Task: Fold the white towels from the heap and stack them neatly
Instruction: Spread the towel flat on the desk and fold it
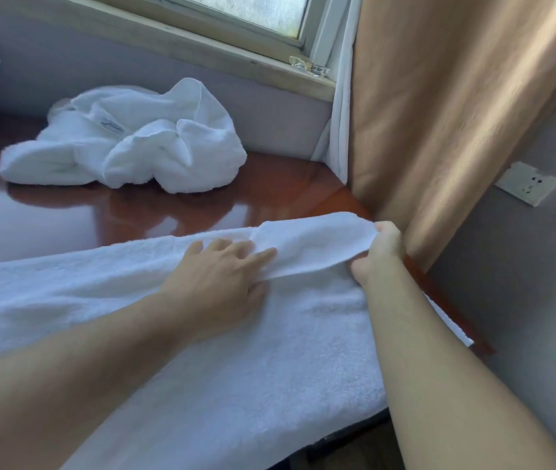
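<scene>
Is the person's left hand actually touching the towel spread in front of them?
Touching. The head view shows the left hand lying flat on the towel, fingers straight and pressed into the cloth, beside the corner the right hand pinches.

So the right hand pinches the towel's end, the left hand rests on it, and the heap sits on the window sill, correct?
No: the head view shows the heap on the wooden table. The right hand does pinch the towel; the left hand rests on it.

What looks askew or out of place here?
The spread towel overhangs the table's right edge, and the flap the right hand pinches lies skewed, not square to it; left hand presses it flat, heap behind lies crumpled.
</scene>
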A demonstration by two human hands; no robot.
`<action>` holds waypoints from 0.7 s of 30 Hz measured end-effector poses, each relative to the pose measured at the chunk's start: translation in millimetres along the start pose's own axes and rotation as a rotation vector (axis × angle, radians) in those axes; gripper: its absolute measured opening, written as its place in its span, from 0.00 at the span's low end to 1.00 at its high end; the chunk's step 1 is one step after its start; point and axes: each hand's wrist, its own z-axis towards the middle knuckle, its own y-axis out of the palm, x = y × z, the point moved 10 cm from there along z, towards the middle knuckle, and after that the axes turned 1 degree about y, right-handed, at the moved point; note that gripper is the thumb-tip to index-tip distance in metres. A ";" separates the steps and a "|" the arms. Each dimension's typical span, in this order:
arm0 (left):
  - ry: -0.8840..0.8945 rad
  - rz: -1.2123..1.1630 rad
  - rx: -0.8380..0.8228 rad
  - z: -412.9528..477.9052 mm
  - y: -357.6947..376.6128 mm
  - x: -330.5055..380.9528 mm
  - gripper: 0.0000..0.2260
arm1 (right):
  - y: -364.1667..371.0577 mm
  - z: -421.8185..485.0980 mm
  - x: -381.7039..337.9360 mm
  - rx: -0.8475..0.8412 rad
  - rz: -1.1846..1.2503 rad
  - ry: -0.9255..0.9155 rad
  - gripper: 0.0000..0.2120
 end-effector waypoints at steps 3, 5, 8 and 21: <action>-0.093 -0.077 -0.027 6.8 1.0 -10.6 0.28 | -4.0 9.2 3.5 0.021 -0.034 0.066 0.16; -0.189 -0.186 -0.002 14.9 -0.4 -23.9 0.24 | -13.7 15.3 0.0 0.103 -0.011 0.052 0.17; -0.202 -0.170 -0.045 23.4 4.5 -34.0 0.20 | -38.4 19.0 -13.8 0.258 0.094 -0.072 0.15; -0.035 0.100 -0.006 10.6 -3.0 -26.1 0.26 | 36.6 -31.5 -49.0 0.285 -1.407 -0.806 0.24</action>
